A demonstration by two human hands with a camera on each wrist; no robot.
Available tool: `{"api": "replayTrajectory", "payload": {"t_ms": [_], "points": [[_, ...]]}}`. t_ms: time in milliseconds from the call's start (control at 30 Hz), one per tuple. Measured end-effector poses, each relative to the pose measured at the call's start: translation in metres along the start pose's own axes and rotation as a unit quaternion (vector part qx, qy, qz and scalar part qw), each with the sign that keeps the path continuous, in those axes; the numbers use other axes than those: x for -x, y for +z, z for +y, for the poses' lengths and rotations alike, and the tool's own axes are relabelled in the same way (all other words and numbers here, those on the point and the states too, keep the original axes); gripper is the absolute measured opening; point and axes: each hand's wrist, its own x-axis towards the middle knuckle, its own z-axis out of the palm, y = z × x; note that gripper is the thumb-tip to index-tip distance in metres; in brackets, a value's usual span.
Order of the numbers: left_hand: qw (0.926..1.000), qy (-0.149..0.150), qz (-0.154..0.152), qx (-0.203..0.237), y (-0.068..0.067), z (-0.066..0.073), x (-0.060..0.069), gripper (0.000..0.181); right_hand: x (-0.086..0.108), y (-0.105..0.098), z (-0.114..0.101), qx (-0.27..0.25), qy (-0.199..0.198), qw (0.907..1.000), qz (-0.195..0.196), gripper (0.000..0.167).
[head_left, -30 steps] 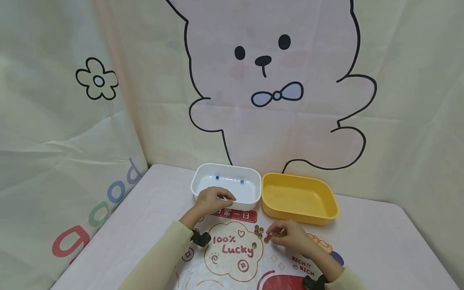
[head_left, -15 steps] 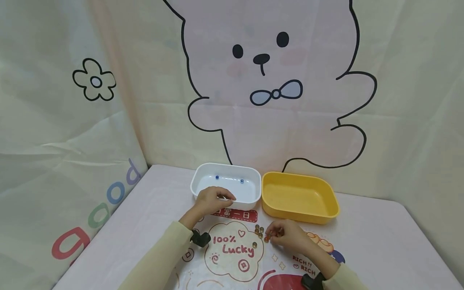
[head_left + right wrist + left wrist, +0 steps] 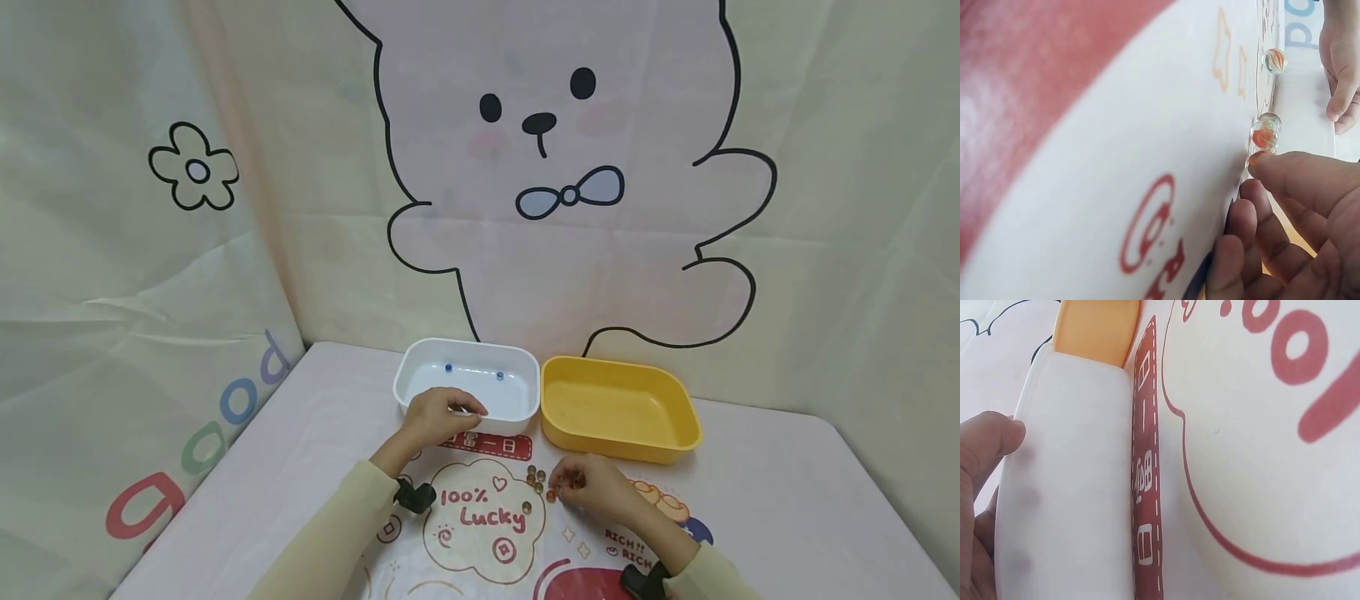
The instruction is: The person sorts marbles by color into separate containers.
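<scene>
In the head view my left hand [image 3: 442,414] grips the near rim of a white tub [image 3: 517,357], its thumb at the rim and its fingers inside. Two small blue balls, one of them the left ball [image 3: 448,367], lie on the tub floor. My right hand [image 3: 600,489] is low over the tabletop with curled fingers. Beside its fingertips lies an orange glass marble [image 3: 552,495]. In the right wrist view an orange bit shows at the thumb tip, where the hand pinches a marble, mostly hidden. Several clear swirled marbles [image 3: 538,487] sit just left of it.
A yellow tub [image 3: 622,447] stands against the white tub's right side, behind my right hand. One marble [image 3: 527,507] lies apart on the printed mat [image 3: 480,550]. A patterned curtain [image 3: 847,250] hangs behind the table.
The right fingers have shifted very slightly over the orange marble, and one orange spot between them is now hidden. The left hand stays at the white tub's rim.
</scene>
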Motion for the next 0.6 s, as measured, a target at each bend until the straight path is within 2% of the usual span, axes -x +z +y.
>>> {"api": "replayTrajectory", "payload": {"t_ms": [300,433,600], "points": [[1.0000,0.009,0.000,0.001,-0.001,0.001,0.001,0.006,0.002,-0.003,0.000,-0.032,0.029,0.9991,0.000,0.012],[1.0000,0.009,0.000,0.001,-0.001,0.001,0.002,0.006,0.004,-0.008,-0.003,-0.041,0.014,0.9991,-0.004,0.009],[1.0000,0.008,0.001,0.000,-0.001,0.000,0.001,0.006,0.004,-0.018,-0.007,-0.061,-0.022,0.9979,-0.001,0.013]]}}
